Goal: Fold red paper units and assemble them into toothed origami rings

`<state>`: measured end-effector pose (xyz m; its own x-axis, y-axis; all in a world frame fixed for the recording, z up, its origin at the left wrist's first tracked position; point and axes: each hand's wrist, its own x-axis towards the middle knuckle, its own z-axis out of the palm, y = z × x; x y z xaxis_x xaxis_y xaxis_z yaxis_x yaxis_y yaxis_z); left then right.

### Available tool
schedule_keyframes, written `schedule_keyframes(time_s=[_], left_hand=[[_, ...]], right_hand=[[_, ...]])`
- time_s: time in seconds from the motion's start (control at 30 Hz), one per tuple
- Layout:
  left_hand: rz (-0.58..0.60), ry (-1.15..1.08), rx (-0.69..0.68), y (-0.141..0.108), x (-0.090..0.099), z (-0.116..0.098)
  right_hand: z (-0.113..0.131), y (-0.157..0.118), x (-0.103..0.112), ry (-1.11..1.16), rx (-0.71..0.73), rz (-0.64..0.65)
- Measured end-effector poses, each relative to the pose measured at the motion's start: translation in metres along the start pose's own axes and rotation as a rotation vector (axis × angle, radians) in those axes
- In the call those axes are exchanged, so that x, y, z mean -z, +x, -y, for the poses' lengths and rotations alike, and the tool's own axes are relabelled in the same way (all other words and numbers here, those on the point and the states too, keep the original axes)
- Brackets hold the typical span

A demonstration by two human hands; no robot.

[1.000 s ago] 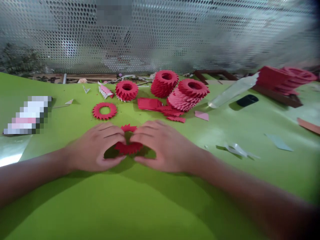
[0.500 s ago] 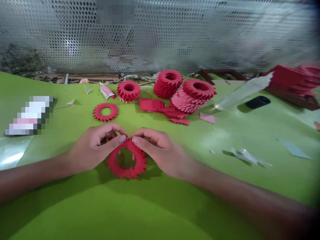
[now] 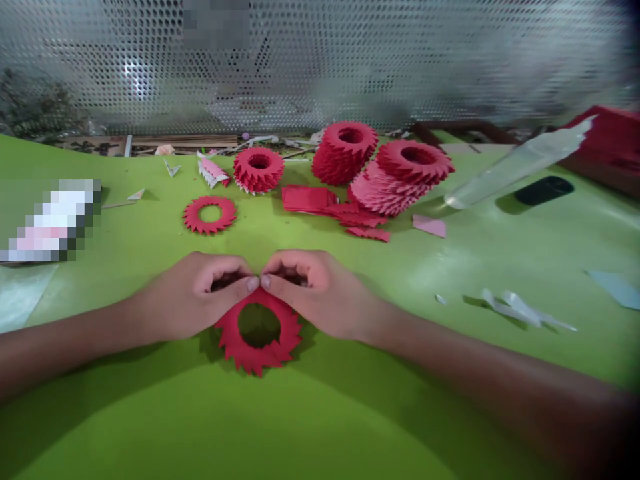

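Observation:
A red serrated paper ring (image 3: 259, 357) lies low on the green table, its top edge pinched between my left hand (image 3: 200, 295) and my right hand (image 3: 311, 293). The thumbs almost touch above the ring's hole, and the fingers curl over the paper, hiding its top part. Behind my hands lies a second, flat red serrated ring (image 3: 194, 215). Farther back stand a stack of red rings (image 3: 259, 170), a taller red stack (image 3: 344, 153) and a pinkish-red stack (image 3: 387, 193). Flat red paper pieces (image 3: 307, 199) lie between them.
A green surface (image 3: 400, 373) runs under everything, with pale paper scraps (image 3: 510, 307) at right. A transparent plastic tube (image 3: 520, 167) and a black object (image 3: 544, 190) lie back right. A perforated metal sheet (image 3: 320, 67) stands behind the table.
The red ring has spread into a rounder, more open shape and shows below my hands. My fingers have moved to its top edge. The view has shifted slightly, moving the background objects to the right.

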<state>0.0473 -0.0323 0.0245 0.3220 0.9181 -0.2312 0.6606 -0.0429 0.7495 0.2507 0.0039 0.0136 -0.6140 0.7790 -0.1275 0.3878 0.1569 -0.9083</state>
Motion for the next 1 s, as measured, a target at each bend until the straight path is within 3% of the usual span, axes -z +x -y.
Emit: schedule_keyframes(time_s=[0.37, 1.0], left_hand=[[0.040, -0.048, 0.061, 0.000, 0.000, 0.003], [0.029, -0.118, 0.016, -0.001, 0.000, 0.013]], right_hand=[[0.004, -0.002, 0.000, -0.001, -0.031, 0.042], [0.003, -0.001, 0.007, 0.020, -0.036, 0.125]])
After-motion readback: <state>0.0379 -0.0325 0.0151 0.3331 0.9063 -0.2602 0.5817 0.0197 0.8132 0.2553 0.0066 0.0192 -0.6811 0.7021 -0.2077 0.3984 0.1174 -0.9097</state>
